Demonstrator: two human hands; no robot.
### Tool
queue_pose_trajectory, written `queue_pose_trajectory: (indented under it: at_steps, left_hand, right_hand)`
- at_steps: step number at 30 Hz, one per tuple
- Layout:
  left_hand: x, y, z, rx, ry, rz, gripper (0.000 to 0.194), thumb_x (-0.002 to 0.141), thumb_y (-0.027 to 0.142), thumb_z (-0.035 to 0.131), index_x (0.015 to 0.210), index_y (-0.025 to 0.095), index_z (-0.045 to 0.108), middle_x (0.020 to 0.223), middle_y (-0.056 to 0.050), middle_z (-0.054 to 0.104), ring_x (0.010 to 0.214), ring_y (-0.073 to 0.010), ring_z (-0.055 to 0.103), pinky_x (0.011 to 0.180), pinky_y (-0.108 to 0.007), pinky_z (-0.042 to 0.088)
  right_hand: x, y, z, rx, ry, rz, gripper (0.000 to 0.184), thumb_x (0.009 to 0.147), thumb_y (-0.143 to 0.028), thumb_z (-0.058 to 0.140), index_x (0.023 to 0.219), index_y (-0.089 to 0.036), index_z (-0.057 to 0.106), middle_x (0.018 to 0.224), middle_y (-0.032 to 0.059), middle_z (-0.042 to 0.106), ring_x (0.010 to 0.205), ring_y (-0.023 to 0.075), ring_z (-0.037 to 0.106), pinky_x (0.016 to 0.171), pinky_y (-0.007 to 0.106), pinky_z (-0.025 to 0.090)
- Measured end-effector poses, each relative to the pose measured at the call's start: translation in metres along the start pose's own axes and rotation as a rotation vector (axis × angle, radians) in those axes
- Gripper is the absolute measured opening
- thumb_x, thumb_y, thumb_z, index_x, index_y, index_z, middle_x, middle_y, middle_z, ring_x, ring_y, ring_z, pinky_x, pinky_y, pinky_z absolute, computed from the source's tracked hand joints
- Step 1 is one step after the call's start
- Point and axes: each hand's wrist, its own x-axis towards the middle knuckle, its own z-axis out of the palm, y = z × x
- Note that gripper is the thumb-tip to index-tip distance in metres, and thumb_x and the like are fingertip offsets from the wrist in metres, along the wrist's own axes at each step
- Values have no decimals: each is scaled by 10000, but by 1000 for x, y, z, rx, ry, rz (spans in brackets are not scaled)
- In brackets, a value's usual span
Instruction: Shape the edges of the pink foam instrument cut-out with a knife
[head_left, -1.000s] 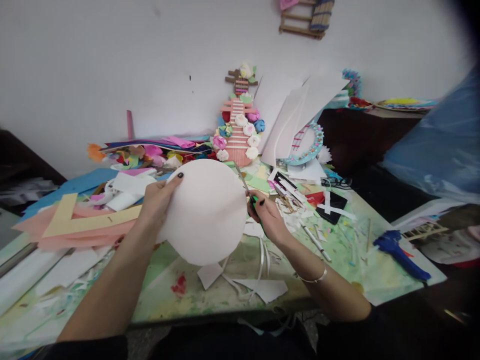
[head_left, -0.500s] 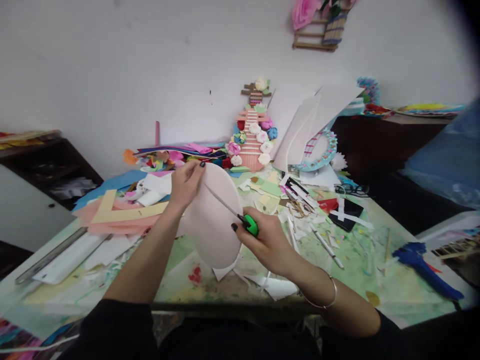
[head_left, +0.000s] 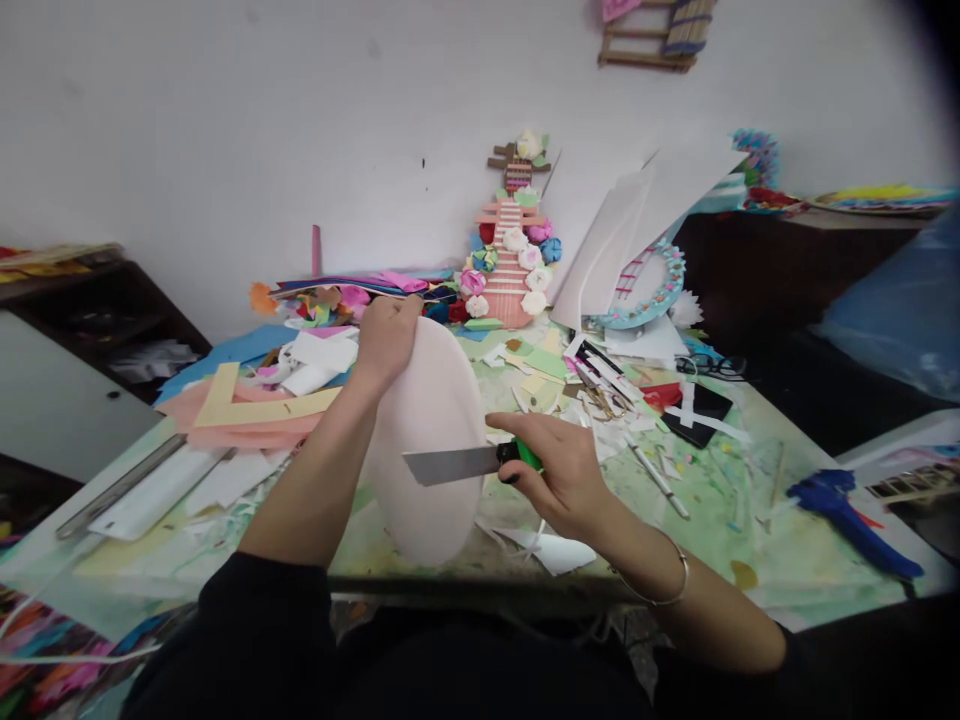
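A pale pink oval board (head_left: 427,400) stands tilted up in front of me, gripped at its upper left edge by my left hand (head_left: 388,335). My right hand (head_left: 559,470) is closed round the green and black handle of a utility knife (head_left: 454,465). Its long grey blade is out and points left across the face of the board, with the flat side toward me. Whether the blade touches the board I cannot tell. The left fingertips are hidden behind the board.
Paper scraps (head_left: 540,365) litter the table. A blue glue gun (head_left: 855,515) lies at the right, glasses (head_left: 712,367) behind it. A metal ruler (head_left: 124,485) rests at the left. A flower-covered model (head_left: 506,260) stands against the wall.
The knife has dropped lower and turned, so its broad side now shows. My left hand has rolled over the board's top edge, and the board stands more upright.
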Motion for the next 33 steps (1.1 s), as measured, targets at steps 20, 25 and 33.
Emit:
queue_pose_trajectory:
  at_steps: [20,25,33]
  left_hand:
    - [-99,1,-76,115,70,-242,343,777,275,439,480,208,282,476,20,261,511,-124,277,514,-306,178]
    - [-108,8,-79,145,8,-267,280,757,272,430,497,206,347,521,11,335,576,-144,336,548,-304,239]
    - [-109,-1,-74,103,-29,-235,285,746,296,424,491,217,322,540,7,339,597,-154,331,551,-298,269]
  right_hand:
    - [-17,-61,3,-29,-43,-301,590,979,-530,254,974,-128,686,569,20,463,526,136,409,486,288,269]
    - [-24,-65,3,-38,-19,-284,618,976,-544,254,948,-111,693,553,6,448,510,121,398,485,270,263]
    - [-32,-66,5,-26,-17,-231,650,977,-546,237,804,-114,690,557,6,428,507,112,392,489,266,263]
